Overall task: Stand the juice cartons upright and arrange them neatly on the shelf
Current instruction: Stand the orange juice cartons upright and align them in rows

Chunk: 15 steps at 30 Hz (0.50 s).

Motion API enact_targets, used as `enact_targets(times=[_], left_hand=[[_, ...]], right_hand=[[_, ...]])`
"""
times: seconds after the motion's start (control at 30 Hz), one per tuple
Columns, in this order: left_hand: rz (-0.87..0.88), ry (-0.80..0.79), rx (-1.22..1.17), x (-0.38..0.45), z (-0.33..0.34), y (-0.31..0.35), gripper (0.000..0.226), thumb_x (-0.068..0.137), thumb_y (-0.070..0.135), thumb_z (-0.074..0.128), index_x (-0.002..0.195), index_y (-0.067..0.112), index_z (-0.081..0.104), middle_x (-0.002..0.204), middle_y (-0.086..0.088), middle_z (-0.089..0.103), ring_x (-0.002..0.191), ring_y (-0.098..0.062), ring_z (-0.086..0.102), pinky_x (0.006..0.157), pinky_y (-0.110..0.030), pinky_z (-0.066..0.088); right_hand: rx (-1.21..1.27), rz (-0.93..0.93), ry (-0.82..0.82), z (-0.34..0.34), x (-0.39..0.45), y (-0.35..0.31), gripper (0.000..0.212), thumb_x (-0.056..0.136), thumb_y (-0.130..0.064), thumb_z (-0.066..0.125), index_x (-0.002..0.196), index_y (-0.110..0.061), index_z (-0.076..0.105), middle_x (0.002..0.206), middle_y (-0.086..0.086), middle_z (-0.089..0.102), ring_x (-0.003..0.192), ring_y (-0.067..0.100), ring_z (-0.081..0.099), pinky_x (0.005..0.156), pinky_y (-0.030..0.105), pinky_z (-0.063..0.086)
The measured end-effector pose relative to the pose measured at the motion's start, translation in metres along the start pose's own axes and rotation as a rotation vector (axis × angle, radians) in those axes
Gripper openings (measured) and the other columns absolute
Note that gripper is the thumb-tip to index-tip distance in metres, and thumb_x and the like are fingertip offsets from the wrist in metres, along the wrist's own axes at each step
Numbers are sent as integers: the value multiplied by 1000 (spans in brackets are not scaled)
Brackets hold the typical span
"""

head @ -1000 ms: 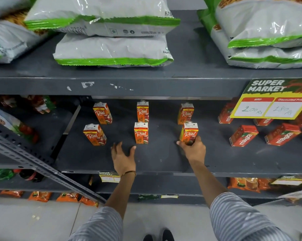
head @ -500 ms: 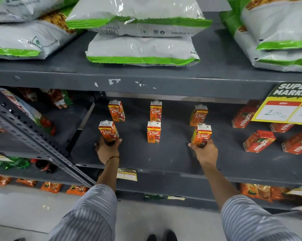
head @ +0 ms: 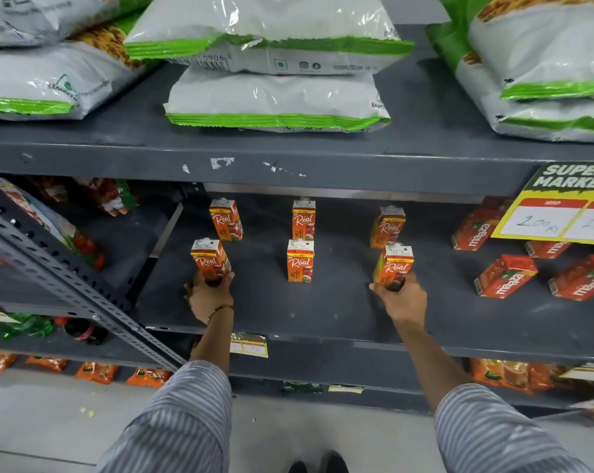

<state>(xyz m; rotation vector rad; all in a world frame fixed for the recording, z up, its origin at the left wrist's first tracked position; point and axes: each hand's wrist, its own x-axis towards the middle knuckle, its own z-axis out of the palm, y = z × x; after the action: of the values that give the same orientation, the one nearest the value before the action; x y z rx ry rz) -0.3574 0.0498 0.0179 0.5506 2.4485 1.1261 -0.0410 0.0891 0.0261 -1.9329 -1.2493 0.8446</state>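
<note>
Several orange Real juice cartons stand upright in two rows on the dark grey shelf [head: 323, 312]. My left hand [head: 208, 297] grips the base of the front left carton [head: 209, 259]. My right hand [head: 403, 298] grips the base of the front right carton [head: 393, 266]. Between them the front middle carton [head: 300, 261] stands alone. Behind are the back left carton [head: 225, 220], back middle carton [head: 303, 218] and back right carton [head: 387, 227], all untouched.
Red Maaza cartons [head: 505, 274] lie flat at the right of the same shelf, under a yellow price sign [head: 558, 213]. White and green bags [head: 277, 100] fill the shelf above. A slanted perforated metal bar [head: 60, 278] crosses at the left.
My left hand moved left from the bare shelf and closed on the front left carton. My right hand stayed on the front right carton. The view shifted left.
</note>
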Motion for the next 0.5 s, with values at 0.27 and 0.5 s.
enact_targets(times=[0.27, 0.5], left_hand=[[-14, 11, -14, -1, 0, 4, 58, 75, 36, 73, 124, 14, 51, 134, -20, 52, 127, -43, 43, 95, -58, 45], [-7, 18, -16, -2, 1, 4, 60, 76, 35, 73, 127, 16, 49, 139, -20, 47, 131, -43, 37, 95, -59, 44]], right_hand=[[-5, 4, -2, -1, 1, 2, 61, 71, -33, 79, 120, -10, 51, 117, 12, 66, 106, 32, 63, 91, 40, 50], [-1, 5, -8, -3, 2, 2, 58, 71, -31, 80, 116, -9, 52, 115, 12, 67, 105, 31, 63, 89, 39, 50]])
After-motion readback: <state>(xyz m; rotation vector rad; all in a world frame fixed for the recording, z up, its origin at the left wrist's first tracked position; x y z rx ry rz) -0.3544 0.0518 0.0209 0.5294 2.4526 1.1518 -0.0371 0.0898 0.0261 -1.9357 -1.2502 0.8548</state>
